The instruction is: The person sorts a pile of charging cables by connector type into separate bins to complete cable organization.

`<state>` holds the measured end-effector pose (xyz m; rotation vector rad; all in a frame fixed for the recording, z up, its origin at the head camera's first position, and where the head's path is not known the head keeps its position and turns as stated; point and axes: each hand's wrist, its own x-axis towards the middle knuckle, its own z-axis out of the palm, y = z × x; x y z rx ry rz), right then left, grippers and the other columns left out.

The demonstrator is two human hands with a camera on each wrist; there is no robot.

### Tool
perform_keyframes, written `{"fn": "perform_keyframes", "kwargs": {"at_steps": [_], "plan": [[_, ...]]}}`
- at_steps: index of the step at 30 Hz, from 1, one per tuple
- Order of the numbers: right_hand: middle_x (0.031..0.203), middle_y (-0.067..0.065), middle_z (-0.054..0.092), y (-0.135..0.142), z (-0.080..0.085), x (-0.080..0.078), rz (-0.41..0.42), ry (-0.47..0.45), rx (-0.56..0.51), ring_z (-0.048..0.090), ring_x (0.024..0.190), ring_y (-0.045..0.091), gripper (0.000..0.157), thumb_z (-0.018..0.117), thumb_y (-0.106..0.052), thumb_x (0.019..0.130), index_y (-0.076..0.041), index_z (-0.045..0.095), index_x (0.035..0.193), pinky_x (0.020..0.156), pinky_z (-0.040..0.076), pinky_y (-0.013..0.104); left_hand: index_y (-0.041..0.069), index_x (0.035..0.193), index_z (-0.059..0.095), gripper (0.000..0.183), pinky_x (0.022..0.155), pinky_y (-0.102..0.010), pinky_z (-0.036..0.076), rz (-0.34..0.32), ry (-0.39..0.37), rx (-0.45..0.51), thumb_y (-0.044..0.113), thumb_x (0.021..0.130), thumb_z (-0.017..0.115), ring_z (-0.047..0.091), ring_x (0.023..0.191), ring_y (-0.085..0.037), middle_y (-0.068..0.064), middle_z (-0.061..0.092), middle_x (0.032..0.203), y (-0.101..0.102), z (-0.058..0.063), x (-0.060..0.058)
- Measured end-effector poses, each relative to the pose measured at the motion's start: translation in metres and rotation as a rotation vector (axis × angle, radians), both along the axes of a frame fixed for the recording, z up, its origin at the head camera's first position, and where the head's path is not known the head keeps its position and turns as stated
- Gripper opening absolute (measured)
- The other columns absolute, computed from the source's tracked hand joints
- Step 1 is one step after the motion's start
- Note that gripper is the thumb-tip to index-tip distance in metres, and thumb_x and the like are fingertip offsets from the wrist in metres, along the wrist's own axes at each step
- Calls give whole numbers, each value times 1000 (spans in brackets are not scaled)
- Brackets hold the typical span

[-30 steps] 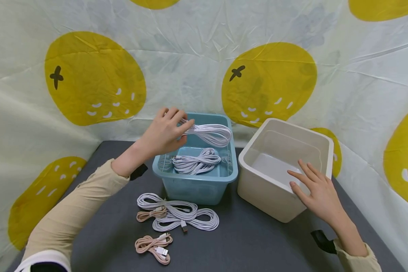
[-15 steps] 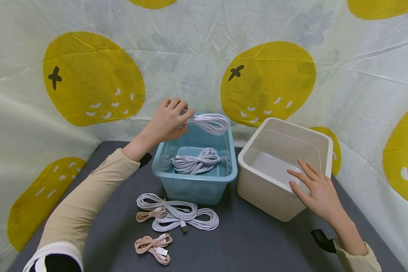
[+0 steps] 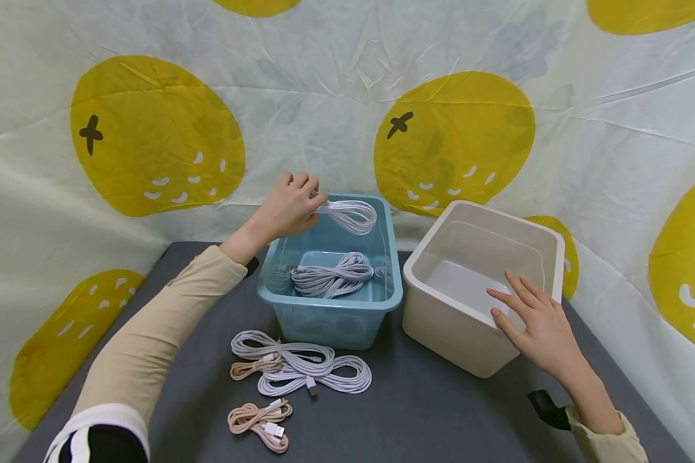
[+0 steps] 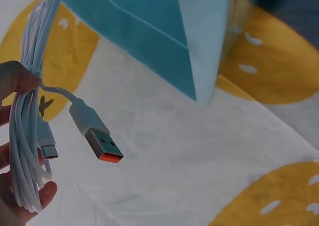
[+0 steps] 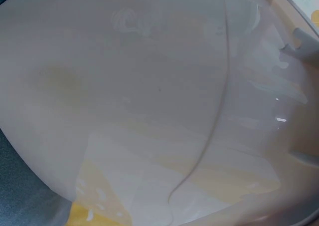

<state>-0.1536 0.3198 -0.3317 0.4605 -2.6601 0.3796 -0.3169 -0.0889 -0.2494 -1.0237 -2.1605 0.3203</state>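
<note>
My left hand [image 3: 286, 206] pinches a bundled white USB cable [image 3: 353, 216] above the back part of the blue bin [image 3: 327, 325]. The left wrist view shows the loops gripped between thumb and fingers, a USB-A plug [image 4: 97, 131] dangling and a smaller USB-C plug [image 4: 47, 141] close to the bundle. Inside the blue bin lie coiled white cables [image 3: 333, 276]. My right hand [image 3: 538, 325] is at the near right rim of the beige bin [image 3: 457, 331], fingers spread over its opening and holding nothing. Pale bin wall [image 5: 149, 86] fills the right wrist view.
Before the blue bin, a long white cable [image 3: 347, 384] lies on the dark table [image 3: 417, 411], a small peach cable [image 3: 246, 368] overlapping it. Another peach cable [image 3: 260, 421] lies nearer. A cloth [image 3: 301, 116] printed with yellow shapes hangs behind both bins.
My left hand has risen and shifted slightly right with the white cable, lifting it higher over the blue bin; the loops have since swung a little left. The right hand stays put.
</note>
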Motion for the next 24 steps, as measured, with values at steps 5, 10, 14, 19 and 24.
{"fn": "perform_keyframes", "kwargs": {"at_steps": [5,10,14,19,24], "plan": [[144,13,30,0,0,1,2,1,-4,24,134,33,36,52,-30,88,-13,57,119,86,23,61,9,98,57,19,67,-37,30,8,-13,-30,19,82,55,42,79,-27,-12,51,93,1,-5,-5],[144,13,30,-1,1,1,1,1,0,25,133,33,36,51,-30,88,-13,57,119,86,23,61,8,96,57,17,67,-37,30,18,-46,-3,19,83,54,42,79,-27,-12,52,92,3,-7,-10],[144,13,30,-1,0,1,-1,5,2,24,134,33,36,51,-30,88,-13,57,119,86,23,60,8,96,58,17,67,-38,31,30,-54,13,19,84,54,43,79,-27,-12,52,91,5,-9,-13],[144,13,30,-1,0,1,2,8,-3,25,133,34,36,52,-30,88,-13,57,119,86,23,60,6,104,55,28,65,-37,31,51,-65,37,28,86,55,41,77,-27,-13,49,93,7,-13,-14],[144,14,30,-2,0,1,-3,0,1,24,133,33,36,51,-30,88,-13,57,119,86,23,61,6,106,54,35,64,-36,32,60,-67,32,34,85,56,41,78,-27,-14,48,98,8,-16,-11]]}}
